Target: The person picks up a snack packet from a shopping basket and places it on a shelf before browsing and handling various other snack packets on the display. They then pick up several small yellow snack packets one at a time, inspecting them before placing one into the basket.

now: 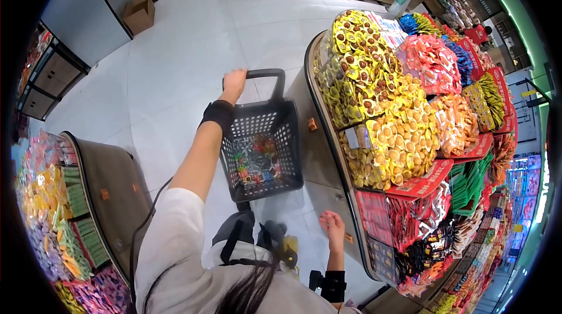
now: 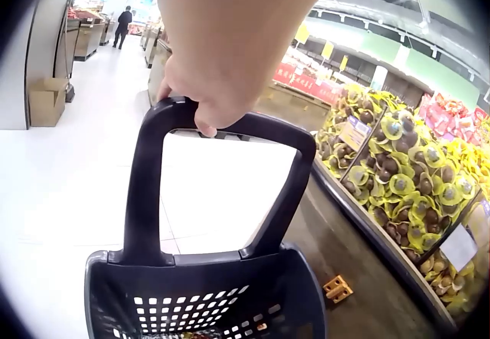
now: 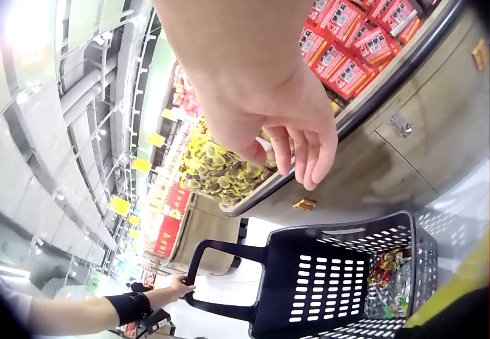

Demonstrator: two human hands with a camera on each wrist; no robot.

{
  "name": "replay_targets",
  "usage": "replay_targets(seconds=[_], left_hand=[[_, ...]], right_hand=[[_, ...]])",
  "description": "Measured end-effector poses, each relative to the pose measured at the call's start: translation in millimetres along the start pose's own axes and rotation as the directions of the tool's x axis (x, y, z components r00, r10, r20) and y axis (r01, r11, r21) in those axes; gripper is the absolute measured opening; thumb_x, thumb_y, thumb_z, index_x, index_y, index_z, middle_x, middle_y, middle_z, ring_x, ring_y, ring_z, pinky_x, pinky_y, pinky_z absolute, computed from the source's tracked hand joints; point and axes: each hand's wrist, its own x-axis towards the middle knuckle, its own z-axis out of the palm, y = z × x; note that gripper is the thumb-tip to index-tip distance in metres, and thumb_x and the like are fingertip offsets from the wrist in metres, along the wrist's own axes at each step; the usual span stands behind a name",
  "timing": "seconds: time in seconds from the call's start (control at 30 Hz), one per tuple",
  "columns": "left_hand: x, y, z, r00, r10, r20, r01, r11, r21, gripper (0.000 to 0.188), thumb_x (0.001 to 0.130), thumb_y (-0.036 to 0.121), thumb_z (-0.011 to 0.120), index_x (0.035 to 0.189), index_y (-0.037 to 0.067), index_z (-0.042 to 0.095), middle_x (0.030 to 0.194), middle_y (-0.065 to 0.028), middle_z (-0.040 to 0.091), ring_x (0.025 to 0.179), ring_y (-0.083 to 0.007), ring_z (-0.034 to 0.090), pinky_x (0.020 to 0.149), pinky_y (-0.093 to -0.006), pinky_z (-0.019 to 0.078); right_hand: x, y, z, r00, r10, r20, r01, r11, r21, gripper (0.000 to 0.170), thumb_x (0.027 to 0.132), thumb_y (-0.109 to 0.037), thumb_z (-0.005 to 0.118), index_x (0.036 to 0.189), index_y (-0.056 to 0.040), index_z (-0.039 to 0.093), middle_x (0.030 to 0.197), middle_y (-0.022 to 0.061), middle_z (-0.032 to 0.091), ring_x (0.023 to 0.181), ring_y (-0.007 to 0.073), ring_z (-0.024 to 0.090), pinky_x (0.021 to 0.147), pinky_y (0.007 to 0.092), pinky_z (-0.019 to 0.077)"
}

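My left hand grips the handle of a black plastic shopping basket. In the left wrist view the fingers wrap over the top bar of that handle. Several small, shiny wrapped packets lie on the bottom of the basket, some red and some green. My right hand hangs beside the display stand with its fingers loosely bent. Nothing is in that right hand in the right wrist view, where it appears above the basket, apart from it.
On the right, a curved display stand carries heaps of yellow packets and red packages. Another sweets stand is at the left. A cardboard box sits on the pale floor; a person is farther off.
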Motion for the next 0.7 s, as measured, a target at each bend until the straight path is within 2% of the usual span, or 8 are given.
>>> replay_targets(seconds=[0.27,0.37,0.47,0.6,0.7], left_hand=[[54.9,-37.8,8.3,0.991,0.049,-0.121,-0.044,0.998,0.043,0.015,0.08,0.009,0.048,0.095,0.014,0.05,0.088,-0.0039,0.057,0.089,-0.0231,0.057,0.072,-0.0434,0.0457],[76.5,-39.0,5.5,0.99,0.094,-0.104,-0.078,0.986,0.149,0.016,0.079,0.008,0.049,0.094,0.012,0.05,0.088,-0.005,0.055,0.087,-0.024,0.056,0.073,-0.0434,0.0455],[97.6,-35.4,5.5,0.977,0.159,-0.144,-0.132,0.975,0.18,0.015,0.078,0.008,0.05,0.093,0.011,0.05,0.088,-0.0057,0.053,0.086,-0.0241,0.055,0.073,-0.0427,0.0455],[140.4,-25.0,9.7,0.964,0.253,-0.081,-0.232,0.951,0.203,0.013,0.076,0.008,0.05,0.089,0.011,0.051,0.089,-0.0063,0.053,0.088,-0.0238,0.054,0.072,-0.0399,0.0459],[165.9,-17.6,11.8,0.916,0.388,-0.105,-0.364,0.911,0.192,0.016,0.076,0.007,0.05,0.091,0.01,0.049,0.089,-0.0071,0.052,0.091,-0.0242,0.053,0.072,-0.0375,0.0459]], right_hand=[[52.1,-30.1,36.2,0.997,-0.04,0.068,0.04,0.999,0.002,0.023,0.089,-0.016,0.048,0.103,0.0015,0.054,0.096,0.0105,0.059,0.082,0.0161,0.06,0.071,0.0248,0.048],[83.2,-36.0,44.0,0.991,-0.068,0.111,0.066,0.998,0.021,0.023,0.089,-0.015,0.047,0.103,0.0016,0.054,0.096,0.0104,0.059,0.083,0.0164,0.06,0.071,0.0251,0.0481],[121.1,-46.4,51.8,0.985,-0.067,0.16,0.065,0.998,0.018,0.022,0.089,-0.015,0.047,0.103,0.0013,0.054,0.097,0.0108,0.059,0.083,0.0167,0.06,0.072,0.0257,0.0482],[180.0,-68.9,68.3,0.966,-0.055,0.252,0.054,0.998,0.011,0.022,0.089,-0.015,0.047,0.102,0.0007,0.054,0.098,0.0118,0.059,0.083,0.0174,0.06,0.072,0.0262,0.0481],[206.6,-86.4,79.2,0.951,-0.065,0.304,0.057,0.998,0.034,0.022,0.09,-0.016,0.047,0.102,0.0008,0.054,0.099,0.0126,0.059,0.083,0.0179,0.06,0.073,0.0266,0.0481]])
